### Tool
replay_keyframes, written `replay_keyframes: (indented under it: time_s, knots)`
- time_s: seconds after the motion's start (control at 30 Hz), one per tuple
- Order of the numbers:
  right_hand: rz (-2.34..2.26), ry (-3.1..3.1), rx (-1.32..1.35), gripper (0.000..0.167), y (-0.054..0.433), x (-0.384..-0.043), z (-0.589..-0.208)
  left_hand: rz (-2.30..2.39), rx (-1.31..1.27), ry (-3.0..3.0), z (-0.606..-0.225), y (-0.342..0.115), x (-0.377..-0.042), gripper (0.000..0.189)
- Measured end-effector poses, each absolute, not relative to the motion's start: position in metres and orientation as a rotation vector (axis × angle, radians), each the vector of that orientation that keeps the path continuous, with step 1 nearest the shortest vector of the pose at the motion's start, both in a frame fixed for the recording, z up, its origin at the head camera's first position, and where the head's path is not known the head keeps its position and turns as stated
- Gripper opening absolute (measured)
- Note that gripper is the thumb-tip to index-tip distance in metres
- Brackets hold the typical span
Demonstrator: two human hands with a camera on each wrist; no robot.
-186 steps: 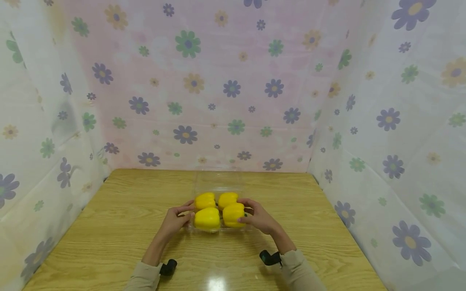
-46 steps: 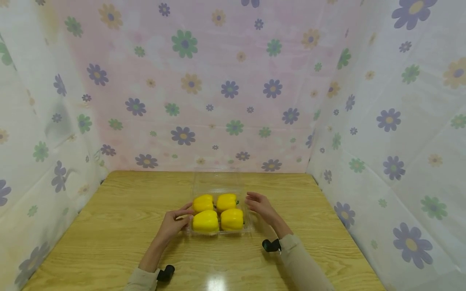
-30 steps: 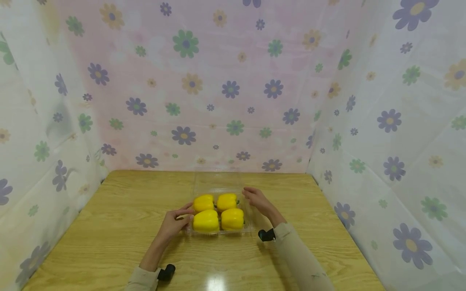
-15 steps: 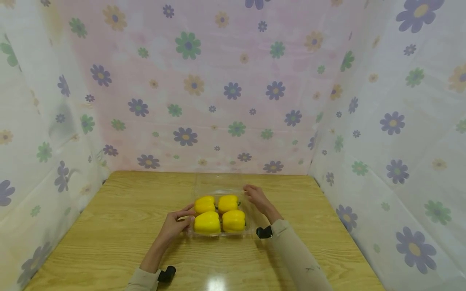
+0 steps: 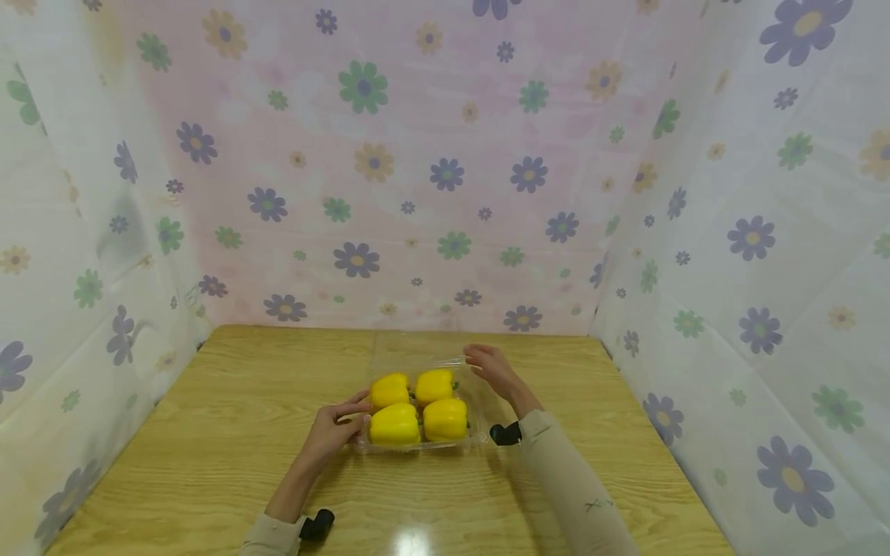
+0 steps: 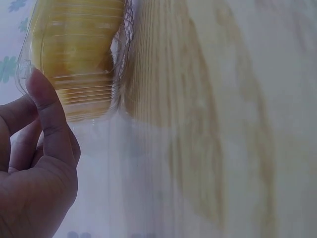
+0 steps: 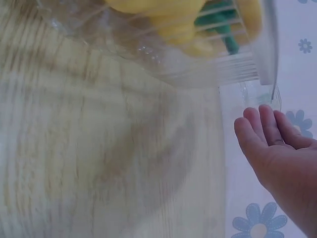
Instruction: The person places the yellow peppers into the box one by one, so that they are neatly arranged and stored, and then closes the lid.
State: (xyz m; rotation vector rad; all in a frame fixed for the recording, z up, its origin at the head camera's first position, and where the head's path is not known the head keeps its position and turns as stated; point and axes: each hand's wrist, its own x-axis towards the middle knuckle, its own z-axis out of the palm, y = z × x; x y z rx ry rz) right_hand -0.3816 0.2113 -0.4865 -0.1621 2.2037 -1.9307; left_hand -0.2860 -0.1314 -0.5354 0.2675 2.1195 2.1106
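Note:
Several yellow bell peppers point(image 5: 394, 425) sit in two rows in a clear plastic clamshell container point(image 5: 445, 446), its see-through lid point(image 5: 417, 347) folded open toward the back wall. My left hand point(image 5: 330, 428) is at the container's left side. In the left wrist view the left hand point(image 6: 47, 144) pinches the clear rim point(image 6: 24, 74) between thumb and fingers. At the back right corner, near the hinge, is my right hand point(image 5: 497, 372). The right wrist view shows the right hand point(image 7: 282, 148) with extended fingers just below the container's edge, and a green stem point(image 7: 220, 22) through the plastic.
The container rests on a wood-grain table point(image 5: 264, 401). Flower-print sheeting point(image 5: 417, 193) encloses the back and both sides. Black wrist cameras point(image 5: 505, 434) are worn at both sleeves.
My right hand has left the front right pepper and moved back to the container's far right corner. The container's back edge now slants up on the right. My left hand stays at the left side.

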Motion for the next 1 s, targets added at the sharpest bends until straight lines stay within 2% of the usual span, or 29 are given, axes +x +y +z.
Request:
replay_keyframes:
  time_s: [0.37,0.7,1.0]
  knots:
    - [-1.983,2.147,-0.166,0.057,0.2162,-0.3858,-0.4836,2.114,0.264,2.118,-0.5337,-0.1299,-0.2856,0.032]
    - [-2.011,2.137,-0.304,0.056,0.2199,-0.3856,-0.4764,2.098,0.244,2.136,-0.5338,-0.1274,-0.2878,0.032]
    - [-2.017,2.284,-0.329,0.047,0.2184,-0.3901,-0.4754,2.099,0.247,2.144,-0.5349,-0.1271,-0.2877,0.032]
